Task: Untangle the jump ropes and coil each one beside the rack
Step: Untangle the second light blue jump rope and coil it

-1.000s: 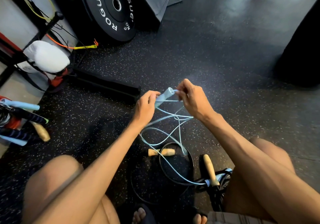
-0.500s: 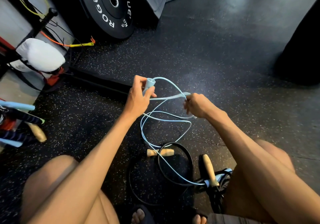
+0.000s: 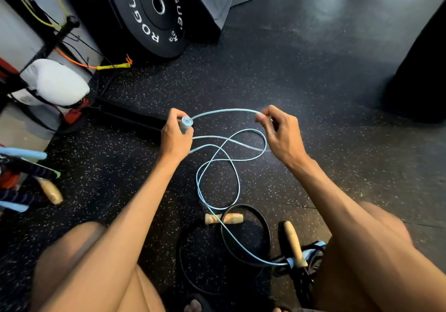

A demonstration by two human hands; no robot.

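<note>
Left hand: the left hand is closed around the light blue handle of the blue rope, its grip clamped on it.
Right hand: the right hand pinches the same rope between thumb and fingers, a little way along from the handle, so a short arc of cord spans between the two hands.
Blue rope: below the hands it hangs in several loose loops that cross each other, then runs near and right over the floor to the pile by the right knee.
Other ropes: a black rope with wooden handles lies on the floor, near the person, and the blue cord passes across it.
Rack: the rack stands at the far left; I cannot tell if a coiled rope lies beside it.
Progress: I judge the task at an early stage; the blue rope is only partly freed, no coil is finished here, and the black rope waits untouched.
</note>
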